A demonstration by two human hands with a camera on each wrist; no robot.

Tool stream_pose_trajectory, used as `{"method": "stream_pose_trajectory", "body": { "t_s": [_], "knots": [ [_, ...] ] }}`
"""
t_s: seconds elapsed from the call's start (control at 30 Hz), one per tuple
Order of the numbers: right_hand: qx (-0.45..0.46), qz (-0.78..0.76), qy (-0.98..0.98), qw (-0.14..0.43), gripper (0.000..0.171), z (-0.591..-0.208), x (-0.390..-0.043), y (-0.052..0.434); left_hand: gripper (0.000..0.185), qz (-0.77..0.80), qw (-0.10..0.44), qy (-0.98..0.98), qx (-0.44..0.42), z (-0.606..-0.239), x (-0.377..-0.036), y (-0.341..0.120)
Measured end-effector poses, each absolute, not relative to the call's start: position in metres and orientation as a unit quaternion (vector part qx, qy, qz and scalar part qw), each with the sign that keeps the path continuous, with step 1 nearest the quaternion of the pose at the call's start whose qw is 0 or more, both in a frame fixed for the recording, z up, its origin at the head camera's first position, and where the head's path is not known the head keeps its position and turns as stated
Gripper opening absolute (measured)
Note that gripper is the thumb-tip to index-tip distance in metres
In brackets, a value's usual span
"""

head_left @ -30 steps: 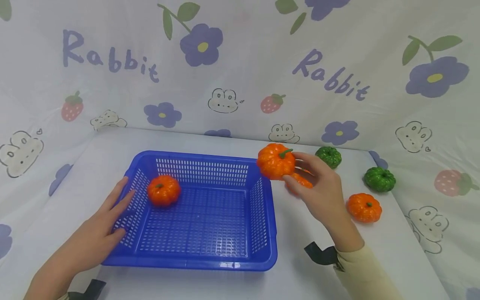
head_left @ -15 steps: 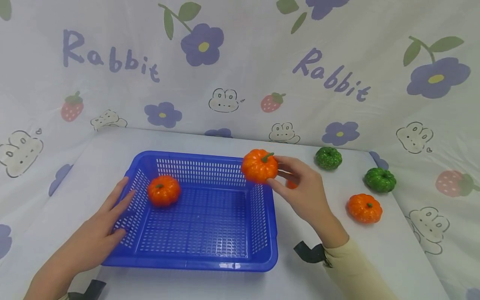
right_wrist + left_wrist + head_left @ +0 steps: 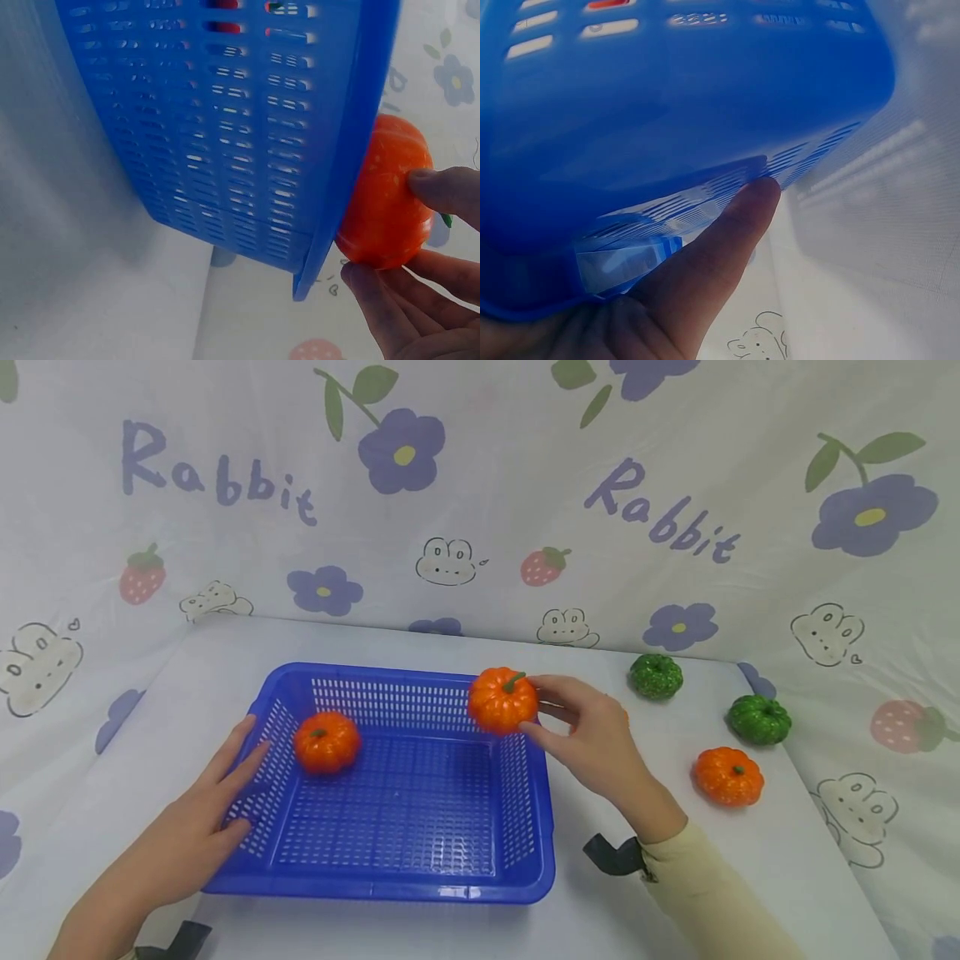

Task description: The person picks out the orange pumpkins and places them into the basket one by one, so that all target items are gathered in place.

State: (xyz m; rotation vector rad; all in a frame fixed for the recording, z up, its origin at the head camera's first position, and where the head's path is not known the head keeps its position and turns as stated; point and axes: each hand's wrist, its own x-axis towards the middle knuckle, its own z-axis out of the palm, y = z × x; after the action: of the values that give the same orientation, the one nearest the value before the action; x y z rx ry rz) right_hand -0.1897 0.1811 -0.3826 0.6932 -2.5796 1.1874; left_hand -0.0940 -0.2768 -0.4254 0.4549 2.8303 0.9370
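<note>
My right hand (image 3: 596,735) grips a small orange toy pumpkin (image 3: 502,700) with a green stem, thumb on one side and fingers on the other. In the head view this pumpkin overlaps the back right corner of a blue plastic basket (image 3: 375,888); the right wrist view has it at the basket's rim (image 3: 360,135). Inside the basket, at the left, sits another orange pumpkin (image 3: 327,742). My left hand (image 3: 187,818) rests against the basket's left side with its fingers spread and fairly straight. The left wrist view shows a finger (image 3: 727,247) lying along the blue wall.
Right of the basket, an orange pumpkin (image 3: 624,717) is mostly hidden behind my right hand. Farther right on the white table (image 3: 787,868) lie another orange pumpkin (image 3: 728,777) and two green ones, one behind (image 3: 656,677) and one near the right edge (image 3: 759,720). A printed cloth (image 3: 480,485) hangs behind.
My right hand has carried the orange pumpkin left and slightly down, from beside the basket's right rim to over its back right corner. The left hand and basket have stayed put.
</note>
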Motion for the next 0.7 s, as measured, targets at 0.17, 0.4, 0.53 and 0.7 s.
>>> {"method": "stream_pose_trajectory", "body": {
  "t_s": [0.17, 0.4, 0.53, 0.7],
  "knots": [
    [0.242, 0.401, -0.879, 0.087, 0.056, -0.383, -0.189, 0.175, 0.082, 0.315, 0.062, 0.935, 0.151, -0.425, -0.094, -0.277],
    [0.250, 0.356, -0.897, 0.071, 0.054, -0.387, -0.189, 0.166, 0.082, 0.314, 0.056, 0.936, 0.152, -0.427, -0.094, -0.278],
    [0.254, 0.314, -0.912, 0.073, 0.057, -0.389, -0.190, 0.163, 0.082, 0.313, 0.054, 0.936, 0.152, -0.427, -0.094, -0.278],
    [0.257, 0.277, -0.923, 0.068, 0.059, -0.390, -0.191, 0.161, 0.083, 0.314, 0.056, 0.936, 0.151, -0.426, -0.094, -0.278]
  ]
}}
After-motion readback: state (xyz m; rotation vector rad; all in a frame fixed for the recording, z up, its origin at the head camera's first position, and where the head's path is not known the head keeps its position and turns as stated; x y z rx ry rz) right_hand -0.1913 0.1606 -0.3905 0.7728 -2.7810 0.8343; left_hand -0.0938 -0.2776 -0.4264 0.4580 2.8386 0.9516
